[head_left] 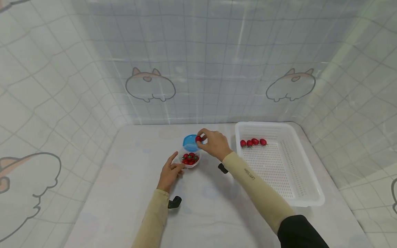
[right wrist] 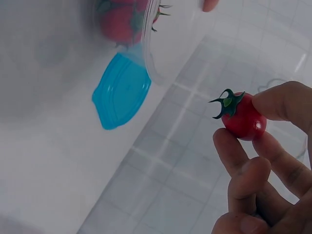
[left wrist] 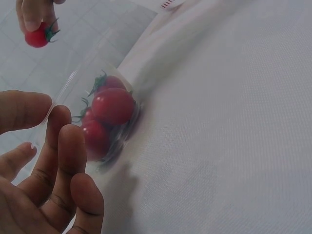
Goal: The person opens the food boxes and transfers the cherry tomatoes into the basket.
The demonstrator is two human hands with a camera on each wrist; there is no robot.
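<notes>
My right hand [head_left: 216,144] pinches a red cherry tomato [right wrist: 245,117] with a green calyx between thumb and fingertips, above the small clear container [head_left: 198,161]. Several cherry tomatoes [left wrist: 113,106] lie inside that container. At the container's left side, my left hand [head_left: 170,173] holds its rim, with the thumb and a finger on either side of the clear wall in the left wrist view. A blue lid [right wrist: 124,92] lies just behind the container, partly covered by the right hand in the head view.
To the right stands a white perforated basket [head_left: 305,165], with several cherry tomatoes [head_left: 255,141] in a row near its back left corner. White tiled-pattern sheeting [head_left: 214,69] encloses the white-covered table [head_left: 130,193] at the back and sides.
</notes>
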